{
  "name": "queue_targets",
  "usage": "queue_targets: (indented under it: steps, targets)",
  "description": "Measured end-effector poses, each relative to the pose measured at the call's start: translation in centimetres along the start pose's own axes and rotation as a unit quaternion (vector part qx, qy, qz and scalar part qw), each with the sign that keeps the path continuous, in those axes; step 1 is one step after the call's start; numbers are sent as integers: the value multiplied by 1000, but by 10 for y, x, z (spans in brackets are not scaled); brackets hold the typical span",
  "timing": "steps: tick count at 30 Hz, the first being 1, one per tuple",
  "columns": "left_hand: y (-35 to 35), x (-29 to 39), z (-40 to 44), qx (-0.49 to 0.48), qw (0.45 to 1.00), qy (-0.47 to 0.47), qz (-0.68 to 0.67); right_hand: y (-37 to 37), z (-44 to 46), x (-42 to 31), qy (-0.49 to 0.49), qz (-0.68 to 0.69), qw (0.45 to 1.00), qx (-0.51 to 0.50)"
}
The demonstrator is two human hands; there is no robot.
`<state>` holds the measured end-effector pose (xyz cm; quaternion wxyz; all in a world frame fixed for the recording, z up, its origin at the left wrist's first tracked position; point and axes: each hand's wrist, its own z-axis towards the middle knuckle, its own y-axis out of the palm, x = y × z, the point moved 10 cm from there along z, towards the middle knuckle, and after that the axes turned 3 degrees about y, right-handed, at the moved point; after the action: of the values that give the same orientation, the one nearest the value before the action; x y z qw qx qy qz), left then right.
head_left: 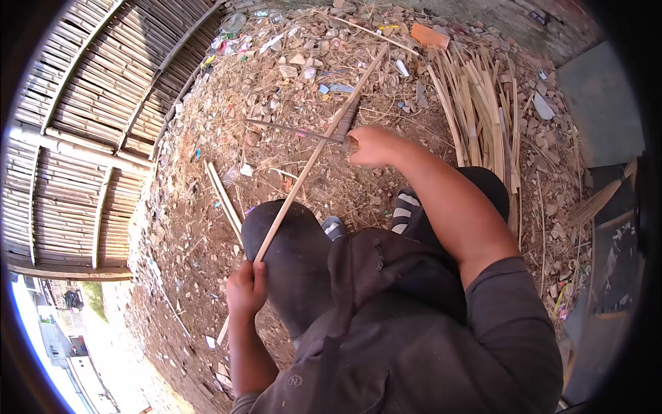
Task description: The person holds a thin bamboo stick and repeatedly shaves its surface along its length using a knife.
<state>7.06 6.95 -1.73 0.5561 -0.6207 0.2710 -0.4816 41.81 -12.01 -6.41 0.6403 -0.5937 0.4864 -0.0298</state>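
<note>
A long thin bamboo strip (296, 186) runs diagonally from lower left to upper right, passing over my bent knee. Near its lower part, my left hand (246, 286) is closed around it, and the strip's end shows below the hand. My right hand (369, 146) is wrapped round the handle of a knife, whose long narrow blade (289, 129) points left and crosses the strip. Just behind the blade, a dark wrapped rod-like piece (348, 119) lies close to the strip; what it belongs to is unclear.
A pile of split bamboo strips (479, 103) lies at the right, near an orange brick (429, 36). Two cut strips (224, 196) rest left of my knee. Rubble and litter cover the ground. A bamboo fence (89, 124) stands left, grey panels (596, 103) right.
</note>
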Motion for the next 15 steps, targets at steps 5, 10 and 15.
queue_targets:
  steps: [5,10,15]
  targets:
    - [1,1,3,-6,1000,-7,-24,8,-11,-27,-74,-29,996,-38]
    - [-4,3,0,5,1000,-12,-4,7,11,13,16,-7,1000,21]
    - [-4,4,1,-5,1000,-8,12,2,0,-1,-11,-9,1000,17]
